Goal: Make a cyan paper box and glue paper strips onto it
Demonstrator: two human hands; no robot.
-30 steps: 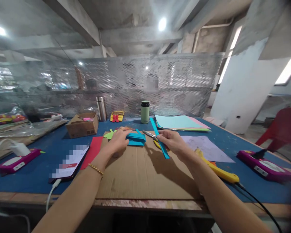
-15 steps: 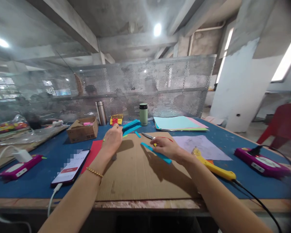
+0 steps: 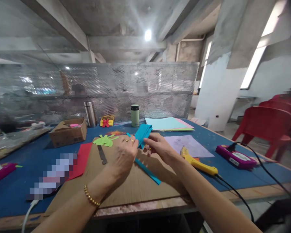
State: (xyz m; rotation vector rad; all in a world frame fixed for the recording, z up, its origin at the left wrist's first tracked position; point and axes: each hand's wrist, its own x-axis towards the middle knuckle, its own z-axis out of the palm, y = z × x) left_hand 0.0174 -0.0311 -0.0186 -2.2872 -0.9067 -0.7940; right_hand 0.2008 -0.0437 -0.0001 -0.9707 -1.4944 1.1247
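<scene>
My left hand [image 3: 126,152] is closed on a folded bundle of bright blue paper [image 3: 143,132], raised over the cardboard sheet [image 3: 126,191]. My right hand [image 3: 161,147] is beside the bundle's right edge with its fingers curled. A small yellow bit shows among those fingers, apparently part of the scissors seen there earlier; their blades are hidden. Below both hands a narrow blue paper strip [image 3: 149,173] slants across the cardboard. Left of my left hand are light green paper cutouts [image 3: 105,140] and a dark flat blade [image 3: 102,154].
A yellow glue gun [image 3: 201,164] with a black cord lies right, near lilac paper [image 3: 189,145] and a purple power strip [image 3: 235,157]. Left are red paper [image 3: 81,161], a phone [image 3: 53,178] and a cardboard box [image 3: 69,132]. A green cup [image 3: 135,116] and stacked paper [image 3: 167,124] stand behind.
My left hand has brought the blue paper bundle right and nearer, next to my right hand. The green cutouts and dark blade are now uncovered. The view has turned slightly right.
</scene>
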